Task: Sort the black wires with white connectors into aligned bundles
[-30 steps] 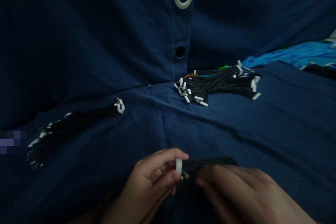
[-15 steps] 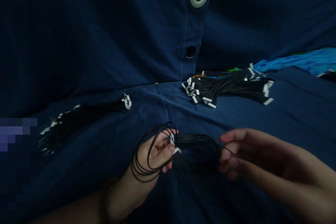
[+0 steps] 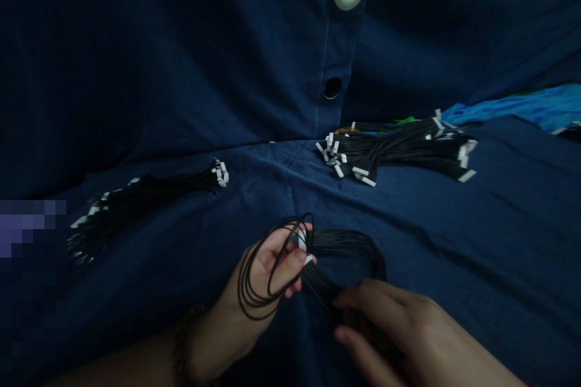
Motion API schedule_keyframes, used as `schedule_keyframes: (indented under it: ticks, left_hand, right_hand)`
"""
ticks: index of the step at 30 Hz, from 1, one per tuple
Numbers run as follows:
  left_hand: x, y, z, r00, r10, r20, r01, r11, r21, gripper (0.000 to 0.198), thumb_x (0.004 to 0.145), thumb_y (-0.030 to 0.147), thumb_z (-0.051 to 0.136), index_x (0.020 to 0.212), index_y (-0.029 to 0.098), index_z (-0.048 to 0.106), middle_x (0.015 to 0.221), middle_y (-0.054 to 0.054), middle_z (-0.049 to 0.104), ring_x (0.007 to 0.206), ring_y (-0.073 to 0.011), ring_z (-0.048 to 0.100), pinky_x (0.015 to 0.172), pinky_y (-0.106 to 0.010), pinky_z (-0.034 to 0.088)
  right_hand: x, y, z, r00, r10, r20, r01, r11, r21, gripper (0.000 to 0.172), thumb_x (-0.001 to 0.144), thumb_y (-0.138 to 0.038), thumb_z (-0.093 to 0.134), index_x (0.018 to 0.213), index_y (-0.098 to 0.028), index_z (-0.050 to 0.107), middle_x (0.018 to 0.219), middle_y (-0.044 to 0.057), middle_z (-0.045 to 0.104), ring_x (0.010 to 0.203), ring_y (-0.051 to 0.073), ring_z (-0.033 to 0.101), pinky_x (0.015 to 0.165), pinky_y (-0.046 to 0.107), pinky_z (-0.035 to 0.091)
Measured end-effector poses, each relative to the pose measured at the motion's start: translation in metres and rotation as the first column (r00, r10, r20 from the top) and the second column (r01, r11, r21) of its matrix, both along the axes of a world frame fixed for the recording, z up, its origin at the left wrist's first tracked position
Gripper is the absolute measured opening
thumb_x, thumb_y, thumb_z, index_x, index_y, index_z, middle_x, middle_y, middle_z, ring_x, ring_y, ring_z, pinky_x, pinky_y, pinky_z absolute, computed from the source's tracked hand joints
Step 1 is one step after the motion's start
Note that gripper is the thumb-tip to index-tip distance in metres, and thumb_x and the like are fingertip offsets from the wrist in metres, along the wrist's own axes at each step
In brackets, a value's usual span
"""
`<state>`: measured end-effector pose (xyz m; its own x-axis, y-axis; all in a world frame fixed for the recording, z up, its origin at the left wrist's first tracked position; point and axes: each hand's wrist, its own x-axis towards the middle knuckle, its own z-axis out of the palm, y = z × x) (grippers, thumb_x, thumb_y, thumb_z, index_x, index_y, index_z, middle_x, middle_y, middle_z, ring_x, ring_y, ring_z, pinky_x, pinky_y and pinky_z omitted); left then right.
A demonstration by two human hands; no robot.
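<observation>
Well, the left hand (image 3: 272, 269) is palm up, thumb and fingers pinching white connectors (image 3: 302, 239) at the end of a black wire bundle (image 3: 354, 238). That bundle is low in the view, between the two hands, arching out from the left fingertips and bending round toward the right hand (image 3: 403, 320); more of its dark strands slope down from the connectors. A few thin black wire loops (image 3: 245, 297) hang around the left palm and thumb, and a beaded bracelet (image 3: 181, 344) circles that wrist. The right hand is bent over the bundle, thumb tip and index fingertip apart; it is too dark beneath to tell whether it grips any wire. On the dark blue cloth (image 3: 454, 224) beyond lie two more connector-ended bundles, a left-hand cable bundle (image 3: 158, 193) and a right-hand cable pile (image 3: 408, 151), the latter near some bright blue material (image 3: 521, 107)
</observation>
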<state>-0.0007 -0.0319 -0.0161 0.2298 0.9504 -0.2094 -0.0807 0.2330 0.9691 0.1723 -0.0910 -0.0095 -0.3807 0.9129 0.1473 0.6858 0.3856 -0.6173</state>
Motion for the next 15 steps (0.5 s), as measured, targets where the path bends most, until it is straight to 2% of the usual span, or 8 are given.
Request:
schedule_keyframes:
  ticks: [8, 15]
  left_hand:
    - [-0.0001, 0.0028, -0.0014, 0.998, -0.043, -0.039, 0.045, 0.998, 0.043, 0.035, 0.074, 0.024, 0.061, 0.107, 0.015, 0.057, 0.069, -0.001, 0.058, 0.042, -0.0034, 0.047, 0.035, -0.012, 0.032]
    - [-0.0009, 0.0037, -0.0051, 0.998, -0.035, -0.048, 0.037, 0.998, 0.057, 0.039, 0.072, 0.029, 0.064, 0.107, 0.014, 0.058, 0.068, -0.003, 0.061, 0.041, -0.0040, 0.047, 0.035, -0.012, 0.034]
  right_hand:
    - [-0.0088, 0.0074, 0.0070, 1.000, 0.010, -0.017, -0.012, 0.988, -0.156, 0.018, 0.078, -0.011, 0.045, 0.079, -0.021, 0.059, 0.075, -0.001, 0.063, 0.070, 0.013, 0.062, 0.058, 0.021, 0.046]
    - [-0.0083, 0.0052, 0.0043, 0.989, -0.040, -0.139, 0.007, 0.972, -0.233, 0.018, 0.076, -0.009, 0.046, 0.085, -0.021, 0.056, 0.077, -0.003, 0.062, 0.068, 0.011, 0.059, 0.060, 0.020, 0.043]
